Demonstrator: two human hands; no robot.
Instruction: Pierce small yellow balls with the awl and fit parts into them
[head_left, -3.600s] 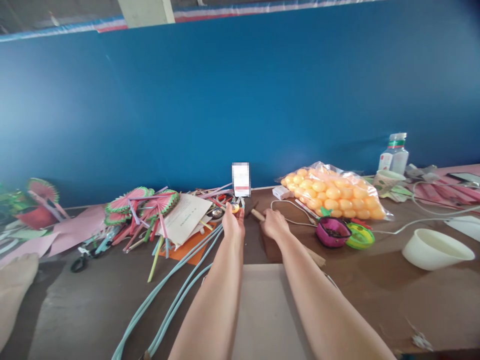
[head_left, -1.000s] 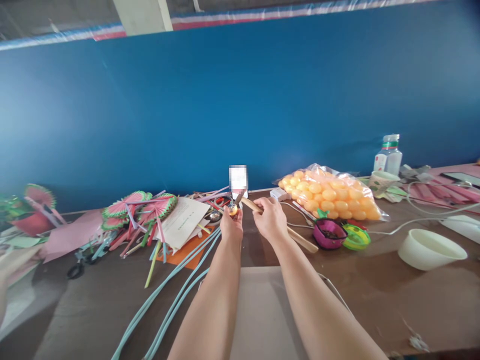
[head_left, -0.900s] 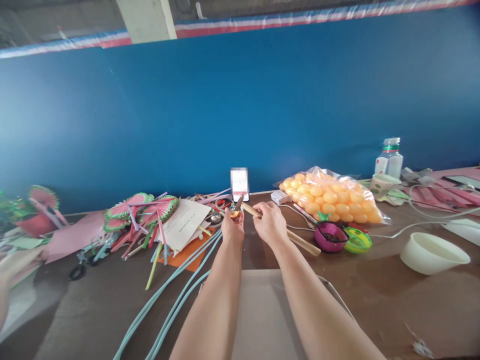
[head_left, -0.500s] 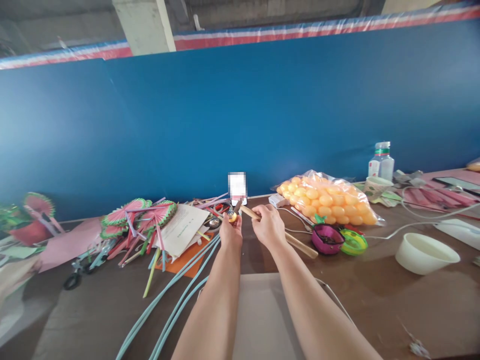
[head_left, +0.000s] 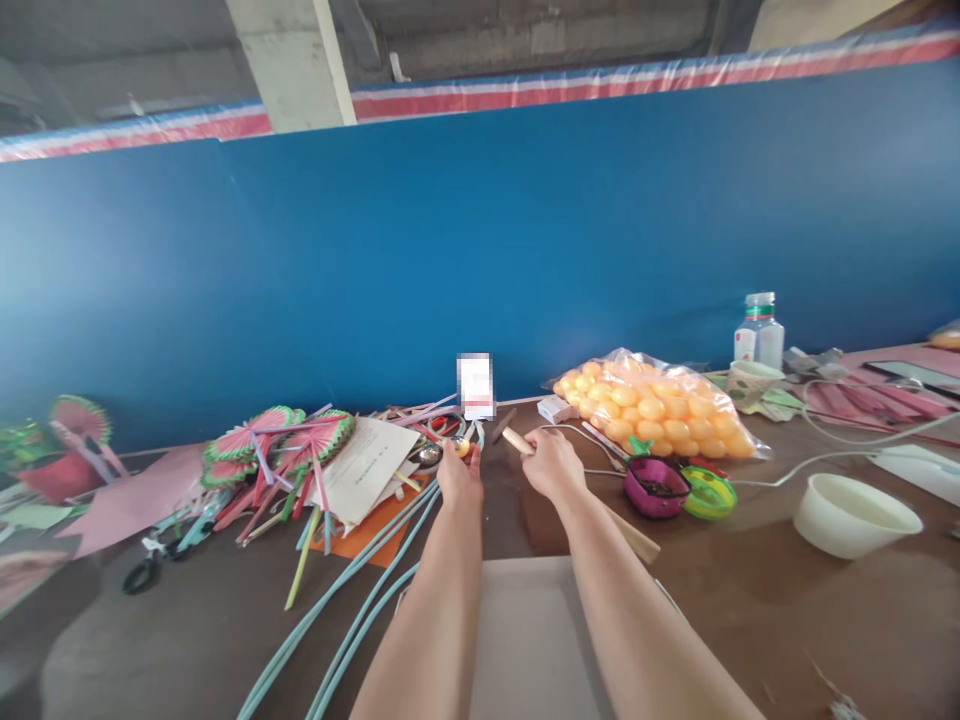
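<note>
Head view: the left hand pinches a small orange ball at its fingertips, over the table. At its 3 o'clock, the right hand is closed round a hammer, whose head points to 11 o'clock, near the ball but apart from it. A bag lies at 2 o'clock.

Left hand pinches small ball. Right hand sits just right of it, wrapped round hammer, whose head is beyond the knuckles and apart from the ball. Left of the grips: fans, paper sheet, tubes. Right: small dish, with bowl well apart. Behind-right: bag of balls, bottle farther. Board lies under the forearms.
</note>
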